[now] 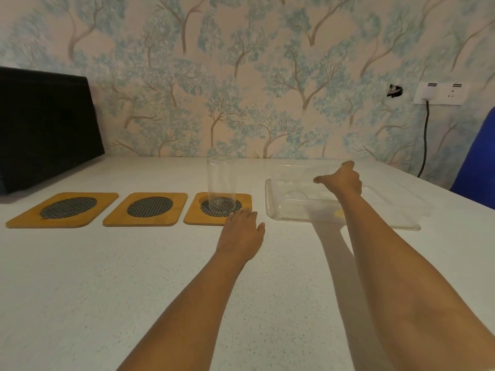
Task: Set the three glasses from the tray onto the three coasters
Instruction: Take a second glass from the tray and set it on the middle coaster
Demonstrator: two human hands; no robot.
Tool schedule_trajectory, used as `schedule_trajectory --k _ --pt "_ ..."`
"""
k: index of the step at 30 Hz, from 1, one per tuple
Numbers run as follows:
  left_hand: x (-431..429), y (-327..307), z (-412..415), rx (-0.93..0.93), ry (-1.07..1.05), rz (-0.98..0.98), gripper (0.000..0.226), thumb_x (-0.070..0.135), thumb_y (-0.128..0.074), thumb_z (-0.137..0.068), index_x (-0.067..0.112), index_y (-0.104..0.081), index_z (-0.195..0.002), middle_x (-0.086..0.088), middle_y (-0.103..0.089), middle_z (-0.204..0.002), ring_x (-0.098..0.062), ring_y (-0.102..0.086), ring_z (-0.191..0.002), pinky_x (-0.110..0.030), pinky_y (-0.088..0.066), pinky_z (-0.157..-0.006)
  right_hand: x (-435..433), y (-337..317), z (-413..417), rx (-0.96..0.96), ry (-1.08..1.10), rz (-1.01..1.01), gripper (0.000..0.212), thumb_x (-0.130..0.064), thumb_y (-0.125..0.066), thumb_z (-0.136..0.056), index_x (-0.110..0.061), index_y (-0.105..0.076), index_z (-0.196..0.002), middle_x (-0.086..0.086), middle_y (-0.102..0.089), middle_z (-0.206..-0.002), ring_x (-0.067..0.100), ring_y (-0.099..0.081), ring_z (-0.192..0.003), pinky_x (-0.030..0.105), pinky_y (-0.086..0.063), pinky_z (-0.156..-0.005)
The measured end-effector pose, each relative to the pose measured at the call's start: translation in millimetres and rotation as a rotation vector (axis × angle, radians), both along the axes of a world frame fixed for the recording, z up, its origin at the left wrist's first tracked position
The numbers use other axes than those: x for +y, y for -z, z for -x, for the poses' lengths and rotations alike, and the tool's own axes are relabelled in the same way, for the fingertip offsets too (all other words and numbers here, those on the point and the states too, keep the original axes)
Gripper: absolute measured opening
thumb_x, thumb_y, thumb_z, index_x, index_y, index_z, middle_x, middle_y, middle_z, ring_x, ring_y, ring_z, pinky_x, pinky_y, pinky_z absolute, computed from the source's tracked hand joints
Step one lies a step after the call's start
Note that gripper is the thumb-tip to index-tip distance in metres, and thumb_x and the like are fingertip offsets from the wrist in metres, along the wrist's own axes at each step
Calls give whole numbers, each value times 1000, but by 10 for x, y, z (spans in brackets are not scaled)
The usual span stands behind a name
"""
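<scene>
Three orange coasters with dark mesh centres lie in a row: the left coaster (pixel 64 208), the middle coaster (pixel 146 208) and the right coaster (pixel 218 208). One clear glass (pixel 221 183) stands upright on the right coaster. A clear plastic tray (pixel 345 223) sits to the right of them. Faint curved outlines of clear glassware (pixel 294 195) show inside it, too faint to count. My right hand (pixel 340 180) hovers over the tray, thumb and forefinger apart, nothing visibly gripped. My left hand (pixel 242 232) lies palm down, fingertips at the right coaster's front edge.
A black box (pixel 45 124) stands at the back left of the white speckled table (pixel 134 277). The wallpapered wall runs along the table's far edge, with a socket and a black cable (pixel 426 135) at the right. A blue chair back (pixel 479 162) is at the far right.
</scene>
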State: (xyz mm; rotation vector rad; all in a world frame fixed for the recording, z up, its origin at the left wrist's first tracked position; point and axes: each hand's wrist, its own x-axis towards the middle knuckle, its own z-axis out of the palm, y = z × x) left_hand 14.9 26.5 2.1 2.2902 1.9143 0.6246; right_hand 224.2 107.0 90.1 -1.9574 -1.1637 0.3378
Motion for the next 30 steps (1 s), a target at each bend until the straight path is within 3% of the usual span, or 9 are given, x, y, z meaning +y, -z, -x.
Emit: schedule_trajectory --k 7,11,13,17,20,22,26,28,30 --pt "-83 -2 20 -51 -8 -12 49 33 -31 -101 11 -33 -144 -8 -31 -154 -23 -25 -143 -35 -17 -118 -124 -160 -14 317 25 -411 87 -35 -78 -74 -16 -28 -142 15 -53 -134 35 -47 -126 43 -43 -101" --pt "-138 -5 40 -82 -14 6 49 33 -32 -100 10 -33 -144 -8 -31 -154 -23 -26 -143 -36 -21 -119 -211 -284 61 490 50 -538 94 -40 -78 -73 -16 -22 -145 7 -58 -129 29 -40 -128 41 -38 -103" --pt "-180 2 79 -90 -14 5 49 33 -34 -100 10 -35 -143 -8 -34 -152 -23 -29 -141 -38 -25 -118 -268 -366 94 669 54 -557 90 -43 -78 -72 -16 -30 -143 5 -53 -130 25 -43 -124 38 -38 -103" --pt "-278 3 188 -93 -24 -21 46 34 -36 -99 12 -38 -140 -8 -39 -149 -24 -35 -137 -37 -30 -115 -431 -462 185 1062 -30 -536 73 -50 -72 -76 -12 -48 -134 3 -53 -128 19 -52 -105 34 -43 -94" --pt "-347 3 296 -85 -35 -15 49 35 -35 -99 12 -34 -143 -8 -35 -152 -24 -32 -140 -38 -28 -116 -550 -468 281 1315 -164 -458 87 -63 -64 -76 -20 -34 -146 3 -41 -147 27 -54 -122 51 -41 -104" --pt "-396 6 393 -86 -37 -15 50 34 -35 -99 11 -34 -143 -9 -36 -151 -24 -32 -139 -38 -28 -116 -607 -467 335 1427 -201 -419 93 -70 -62 -72 -24 -30 -146 5 -39 -148 33 -56 -119 60 -40 -102" --pt "-505 8 629 -87 -58 -4 50 34 -35 -99 11 -33 -143 -10 -35 -151 -25 -32 -140 -37 -28 -115 -707 -483 462 1484 -309 -318 92 -68 -64 -72 -26 -27 -144 8 -52 -122 35 -57 -103 61 -43 -93" --pt "-556 7 763 -80 -72 11 52 35 -33 -100 11 -30 -145 -9 -31 -154 -24 -27 -142 -37 -24 -117 -765 -502 560 1482 -379 -263 74 -55 -71 -74 -26 -33 -132 10 -50 -106 34 -54 -92 60 -42 -90" --pt "-609 6 902 -68 -88 15 52 35 -32 -100 11 -28 -146 -9 -29 -155 -23 -25 -143 -36 -22 -117 -832 -543 685 1449 -416 -213 60 -35 -73 -77 -24 -36 -122 11 -46 -105 34 -51 -91 59 -42 -88"
